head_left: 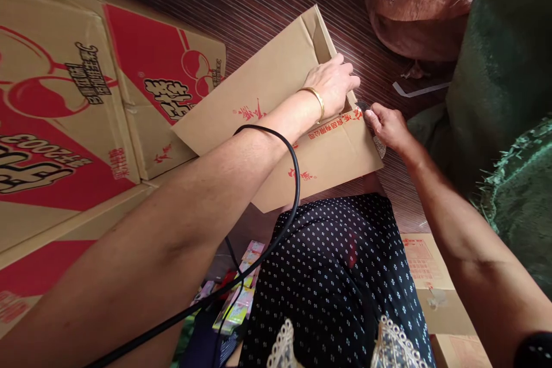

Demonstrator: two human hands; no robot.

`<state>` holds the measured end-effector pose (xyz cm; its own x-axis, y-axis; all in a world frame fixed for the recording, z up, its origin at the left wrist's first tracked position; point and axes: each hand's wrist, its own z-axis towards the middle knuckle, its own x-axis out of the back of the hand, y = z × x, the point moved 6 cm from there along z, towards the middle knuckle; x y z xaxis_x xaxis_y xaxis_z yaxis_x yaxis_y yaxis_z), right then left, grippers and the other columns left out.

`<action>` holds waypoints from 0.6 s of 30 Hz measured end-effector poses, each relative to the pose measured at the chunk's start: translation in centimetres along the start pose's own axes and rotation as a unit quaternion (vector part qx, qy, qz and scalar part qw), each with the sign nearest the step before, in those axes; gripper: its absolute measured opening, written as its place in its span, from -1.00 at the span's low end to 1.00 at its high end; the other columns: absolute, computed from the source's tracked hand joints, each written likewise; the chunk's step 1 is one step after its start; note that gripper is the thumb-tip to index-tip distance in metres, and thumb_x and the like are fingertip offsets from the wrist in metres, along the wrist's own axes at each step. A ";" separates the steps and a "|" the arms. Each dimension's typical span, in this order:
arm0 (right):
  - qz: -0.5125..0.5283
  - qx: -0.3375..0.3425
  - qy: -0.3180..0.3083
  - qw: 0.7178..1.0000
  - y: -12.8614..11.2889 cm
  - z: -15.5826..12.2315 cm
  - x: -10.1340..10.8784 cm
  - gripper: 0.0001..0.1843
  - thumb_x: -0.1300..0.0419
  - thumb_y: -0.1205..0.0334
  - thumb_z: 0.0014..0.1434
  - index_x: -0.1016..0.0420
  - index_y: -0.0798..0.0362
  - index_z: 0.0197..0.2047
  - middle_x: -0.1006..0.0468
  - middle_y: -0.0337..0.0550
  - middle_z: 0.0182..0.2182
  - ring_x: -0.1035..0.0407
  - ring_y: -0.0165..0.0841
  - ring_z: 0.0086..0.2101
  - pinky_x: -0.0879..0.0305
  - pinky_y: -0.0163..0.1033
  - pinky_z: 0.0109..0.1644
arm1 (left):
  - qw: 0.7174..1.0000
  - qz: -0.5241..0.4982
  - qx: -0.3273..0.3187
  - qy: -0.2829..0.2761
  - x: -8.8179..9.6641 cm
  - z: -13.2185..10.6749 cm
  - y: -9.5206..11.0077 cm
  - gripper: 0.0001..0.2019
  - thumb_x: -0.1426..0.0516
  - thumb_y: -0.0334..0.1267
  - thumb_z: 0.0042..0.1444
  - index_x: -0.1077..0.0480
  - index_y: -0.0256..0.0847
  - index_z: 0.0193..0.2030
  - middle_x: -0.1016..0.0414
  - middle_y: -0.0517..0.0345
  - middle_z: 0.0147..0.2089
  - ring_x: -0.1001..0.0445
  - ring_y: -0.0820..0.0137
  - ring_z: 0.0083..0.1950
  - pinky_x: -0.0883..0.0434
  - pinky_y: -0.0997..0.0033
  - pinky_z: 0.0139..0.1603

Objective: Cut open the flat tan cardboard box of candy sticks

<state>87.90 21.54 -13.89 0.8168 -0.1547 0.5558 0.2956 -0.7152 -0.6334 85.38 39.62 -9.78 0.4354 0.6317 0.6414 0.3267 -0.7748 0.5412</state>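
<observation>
A brown cardboard box (276, 63) with red print lies tilted on the floor before me, one long flap (319, 155) folded out towards my lap. My left hand (330, 86), with a gold bangle at the wrist, is closed over the box's far right end, fingers curled at its edge. Close beside it, at the box's right corner, my right hand (388, 125) is closed around a small dark item (362, 106). Most of that item is hidden by the fingers, so its kind is unclear. A black cable (297, 172) loops over my left forearm.
Printed red and brown cartons (56, 98) are stacked at the left. A reddish woven sack (414, 17) and a green sack (504, 46) stand at the right. Colourful small packets (237, 305) lie near my lap, and another carton (448, 310) sits lower right.
</observation>
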 end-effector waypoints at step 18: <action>0.052 -0.083 0.065 0.993 1.8 -3.6 1.1 -0.50 0.10 -0.19 0.44 -0.28 -0.03 -0.37 -0.36 -0.20 -0.52 -0.19 -0.35 -0.49 -0.02 -0.23 -0.35 | 1.000 -0.002 0.015 -0.004 -0.9 -0.4 0.9 -0.78 -0.14 -0.26 0.15 -0.63 -0.13 -0.21 -0.52 0.00 0.00 -0.23 -0.05 0.37 -0.12 -0.11 0.49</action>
<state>87.51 17.68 -12.50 0.7640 -0.3131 0.5641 0.1177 -0.7920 -0.5991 84.94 38.34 -9.70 0.4413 0.6342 0.6349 0.3525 -0.7731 0.5273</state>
